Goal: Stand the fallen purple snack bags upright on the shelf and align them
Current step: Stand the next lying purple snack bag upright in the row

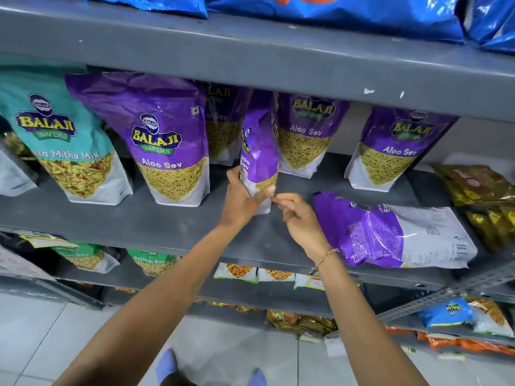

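Nearest you on the grey shelf (172,227), one purple Aloo Sev bag (395,232) lies flat, back panel up, long axis running left-right, its top end towards your right hand (299,222). That hand is loosely curled and holds nothing; its fingertips sit just beside the base of the held bag (259,151). Your left hand (242,200) wraps the lower part of that bag, which stands on end, long axis vertical, but turned edge-on with its front facing left. You appear to be mid-way through standing it up. Next, twist it to face outward and seat it in line with the front Aloo Sev bag (164,140) on its left. Further back, the rear bags (306,135) stand upright.
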